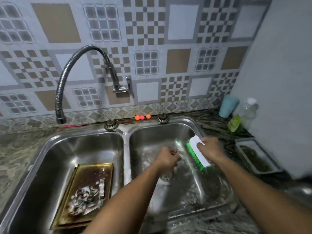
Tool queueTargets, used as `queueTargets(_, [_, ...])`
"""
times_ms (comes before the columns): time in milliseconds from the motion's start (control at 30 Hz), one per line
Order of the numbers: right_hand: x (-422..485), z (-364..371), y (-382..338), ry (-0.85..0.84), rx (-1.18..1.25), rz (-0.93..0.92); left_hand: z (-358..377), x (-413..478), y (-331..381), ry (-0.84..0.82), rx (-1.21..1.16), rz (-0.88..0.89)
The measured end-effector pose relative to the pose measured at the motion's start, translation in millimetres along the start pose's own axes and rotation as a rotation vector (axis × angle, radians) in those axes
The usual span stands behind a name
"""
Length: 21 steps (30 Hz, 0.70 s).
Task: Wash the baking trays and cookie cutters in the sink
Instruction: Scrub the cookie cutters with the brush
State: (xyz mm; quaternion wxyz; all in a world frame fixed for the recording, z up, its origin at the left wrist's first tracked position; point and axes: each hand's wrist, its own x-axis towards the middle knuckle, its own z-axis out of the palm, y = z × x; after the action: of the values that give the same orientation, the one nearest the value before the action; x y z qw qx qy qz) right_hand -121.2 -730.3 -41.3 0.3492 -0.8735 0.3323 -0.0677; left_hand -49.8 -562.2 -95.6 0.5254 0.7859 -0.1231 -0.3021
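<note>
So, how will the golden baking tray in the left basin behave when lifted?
The baking tray looks metal, so probably stiff. Its stained, shiny surface may be slippery. The cookie cutters heaped on it would likely slide if tilted.

Baking tray (87,179) in left basin (55,157); brush (199,154) over right basin (185,191); tap (67,78) behind left basin; cup (228,106), bottle (249,110) on counter (211,125) right.

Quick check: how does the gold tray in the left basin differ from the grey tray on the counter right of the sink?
The gold baking tray lies in the left basin, while the grey tray sits on the counter. The gold baking tray carries a pile of cookie cutters; the grey tray shows only a dark, soiled base. Both are rectangular, rimmed and visibly dirty.
</note>
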Motion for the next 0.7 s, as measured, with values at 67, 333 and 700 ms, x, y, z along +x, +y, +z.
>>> queueTargets(67, [12,-18,25,0.028,0.001,0.022,30,7,10,-0.023,-0.01,0.002])
queueTargets(333, [55,-48,105,-0.027,0.025,0.141,101,34,20,-0.043,-0.049,-0.058])
queueTargets(700, [58,-49,119,-0.059,-0.189,0.154,99,43,23,-0.043,-0.015,-0.073])
